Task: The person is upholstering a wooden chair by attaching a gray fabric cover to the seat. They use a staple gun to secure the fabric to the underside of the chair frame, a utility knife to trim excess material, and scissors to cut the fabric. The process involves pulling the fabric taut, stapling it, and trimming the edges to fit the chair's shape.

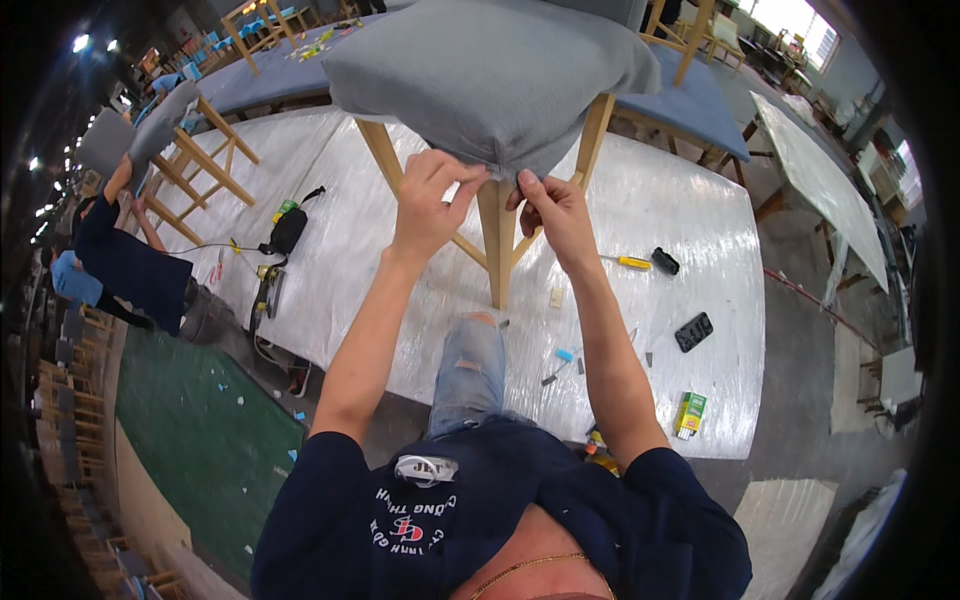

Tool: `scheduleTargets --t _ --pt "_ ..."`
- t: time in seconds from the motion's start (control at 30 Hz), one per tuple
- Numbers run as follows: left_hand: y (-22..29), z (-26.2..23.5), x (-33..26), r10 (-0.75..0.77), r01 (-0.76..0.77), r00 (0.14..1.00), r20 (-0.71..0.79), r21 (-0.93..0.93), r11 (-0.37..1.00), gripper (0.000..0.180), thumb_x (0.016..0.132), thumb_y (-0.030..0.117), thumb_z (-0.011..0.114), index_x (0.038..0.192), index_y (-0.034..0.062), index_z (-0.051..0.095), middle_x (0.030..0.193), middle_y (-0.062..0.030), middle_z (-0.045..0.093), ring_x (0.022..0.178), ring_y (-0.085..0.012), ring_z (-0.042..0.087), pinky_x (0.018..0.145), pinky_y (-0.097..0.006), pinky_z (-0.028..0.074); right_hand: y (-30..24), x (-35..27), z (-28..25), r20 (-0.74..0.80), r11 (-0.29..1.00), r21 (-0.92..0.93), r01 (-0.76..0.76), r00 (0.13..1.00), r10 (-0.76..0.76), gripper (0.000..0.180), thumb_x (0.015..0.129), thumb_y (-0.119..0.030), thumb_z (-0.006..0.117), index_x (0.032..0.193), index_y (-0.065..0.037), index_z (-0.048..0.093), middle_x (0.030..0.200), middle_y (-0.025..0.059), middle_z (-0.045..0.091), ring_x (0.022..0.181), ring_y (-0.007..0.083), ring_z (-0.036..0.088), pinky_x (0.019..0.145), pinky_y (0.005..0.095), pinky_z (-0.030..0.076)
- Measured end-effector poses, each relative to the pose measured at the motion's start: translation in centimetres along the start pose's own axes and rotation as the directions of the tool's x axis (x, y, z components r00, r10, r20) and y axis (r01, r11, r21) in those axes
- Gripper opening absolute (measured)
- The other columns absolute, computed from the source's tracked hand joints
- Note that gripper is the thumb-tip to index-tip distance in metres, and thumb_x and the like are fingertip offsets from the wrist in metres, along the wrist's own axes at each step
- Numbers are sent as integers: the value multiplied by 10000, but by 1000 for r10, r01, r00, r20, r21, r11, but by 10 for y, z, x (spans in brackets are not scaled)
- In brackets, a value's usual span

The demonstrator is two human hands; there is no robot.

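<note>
Head view: a wooden chair with a grey upholstered seat cushion [490,75] stands on the plastic-covered tabletop [700,200], directly in front of the person. The near corner of the cushion sits above the chair's front leg [494,240].

Left hand [428,205]: grip closed, fingers pinching the grey fabric just left of that corner. Right hand [555,210]: grip closed likewise, thumb and fingers pinching the fabric edge just right of the corner. Both hands hold cloth only; no tool in either.

Progress, as judged: the cover already lies smooth over the top and sides of the cushion, so the bulk of the covering looks done. The corner fold is the part in hand; fabric there is bunched and not yet flat. Whether the underside is fastened cannot be told from this angle.

Right of the leg on the tabletop: a yellow-handled screwdriver [630,262], a small black object [665,261], a black remote-like block [693,331], a green-and-yellow box [690,414] near the edge. Left of the leg: a black pouch [287,230] and a power tool [266,290] with cable.

Far left of the chair, another person [130,265] works at a second chair frame [190,165].
</note>
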State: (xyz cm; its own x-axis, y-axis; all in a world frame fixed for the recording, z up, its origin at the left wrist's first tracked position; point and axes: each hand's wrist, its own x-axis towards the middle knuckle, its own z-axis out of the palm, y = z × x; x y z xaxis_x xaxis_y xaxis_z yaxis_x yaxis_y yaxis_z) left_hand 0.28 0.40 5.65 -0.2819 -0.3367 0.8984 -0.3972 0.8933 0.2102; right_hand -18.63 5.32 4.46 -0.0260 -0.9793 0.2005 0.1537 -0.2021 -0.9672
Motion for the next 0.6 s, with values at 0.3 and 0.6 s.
scheduleTargets --t 0.3,0.6 --pt "1 30 -38 -234 205 957 -171 -170 964 131 768 5 784 865 78 732 851 -63 699 889 -239 677 815 -353 516 62 5 11 -13 975 223 6 1000 -3 427 1016 -424 564 815 -52 624 658 30 597 558 89 550 501 239 431" --pt "-1 46 37 -137 182 967 -216 202 962 934 698 554 836 1423 117 441 1511 -256 286 1413 -503 204 1117 -643 192 75 -5 9 96 955 279 -101 992 77 380 1045 -374 509 947 -28 634 716 35 607 621 92 569 559 256 470"
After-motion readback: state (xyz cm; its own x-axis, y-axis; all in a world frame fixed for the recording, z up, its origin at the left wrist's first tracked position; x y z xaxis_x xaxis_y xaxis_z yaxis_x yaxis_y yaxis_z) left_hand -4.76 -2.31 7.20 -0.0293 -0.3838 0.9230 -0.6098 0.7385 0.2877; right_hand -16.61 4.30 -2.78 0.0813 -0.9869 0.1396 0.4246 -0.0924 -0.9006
